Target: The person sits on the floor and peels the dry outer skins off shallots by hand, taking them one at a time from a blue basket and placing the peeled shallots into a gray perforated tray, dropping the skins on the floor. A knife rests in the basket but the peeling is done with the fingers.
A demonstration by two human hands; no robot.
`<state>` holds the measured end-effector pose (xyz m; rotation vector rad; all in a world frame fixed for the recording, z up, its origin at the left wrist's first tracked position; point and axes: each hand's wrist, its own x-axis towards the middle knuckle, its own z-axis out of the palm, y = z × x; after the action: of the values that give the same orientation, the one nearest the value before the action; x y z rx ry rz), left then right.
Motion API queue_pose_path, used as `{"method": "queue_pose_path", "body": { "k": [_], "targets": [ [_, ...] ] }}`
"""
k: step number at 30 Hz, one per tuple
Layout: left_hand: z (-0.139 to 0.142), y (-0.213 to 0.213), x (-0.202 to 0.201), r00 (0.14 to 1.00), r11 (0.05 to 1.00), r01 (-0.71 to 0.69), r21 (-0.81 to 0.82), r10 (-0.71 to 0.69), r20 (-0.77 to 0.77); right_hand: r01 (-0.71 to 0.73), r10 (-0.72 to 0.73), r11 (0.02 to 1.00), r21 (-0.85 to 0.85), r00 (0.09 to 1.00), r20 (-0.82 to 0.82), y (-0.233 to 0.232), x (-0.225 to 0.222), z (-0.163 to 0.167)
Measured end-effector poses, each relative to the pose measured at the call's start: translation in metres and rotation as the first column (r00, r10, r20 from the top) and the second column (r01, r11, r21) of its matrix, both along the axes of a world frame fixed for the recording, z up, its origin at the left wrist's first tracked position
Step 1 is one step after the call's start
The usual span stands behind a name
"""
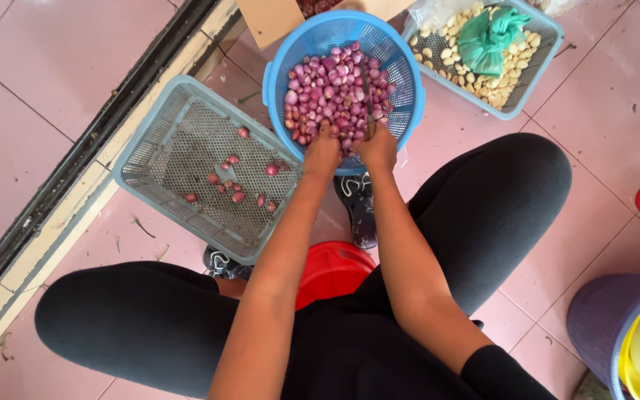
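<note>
Partly fingers (325, 130) buried among shallots (335, 92)

The person is wearing tight black leggings and a black top whose short sleeve is showing at the right upper arm; both forearms are going bare, and dark sandals with pale strap markings are covering the feet.

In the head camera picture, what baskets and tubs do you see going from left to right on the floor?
Grey-blue rectangular basket with a few shallots → round blue basket full of shallots → rectangular basket of peeled garlic cloves with a green bag → purple bin at the right edge.
</note>
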<state>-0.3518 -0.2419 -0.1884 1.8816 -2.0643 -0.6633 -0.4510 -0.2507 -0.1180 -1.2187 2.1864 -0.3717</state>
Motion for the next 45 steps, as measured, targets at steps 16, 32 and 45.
{"method": "queue_pose_path", "body": {
  "k": [16,32,45],
  "targets": [
    [-0.005,0.019,0.069,0.842,0.955,-0.297,0.007,0.265,-0.47,-0.046,0.126,0.981,-0.191,0.892,0.435,-0.007,0.001,-0.011],
    [-0.018,0.074,0.164,0.89,0.85,-0.449,-0.273,0.399,-0.222,-0.153,0.145,0.963,-0.219,0.988,-0.056,-0.011,0.029,-0.069],
    [-0.04,-0.011,0.038,0.994,0.971,0.112,-0.21,-0.112,0.014,-0.029,0.061,0.942,-0.334,0.994,0.086,-0.001,0.03,-0.046]
  ]
}}
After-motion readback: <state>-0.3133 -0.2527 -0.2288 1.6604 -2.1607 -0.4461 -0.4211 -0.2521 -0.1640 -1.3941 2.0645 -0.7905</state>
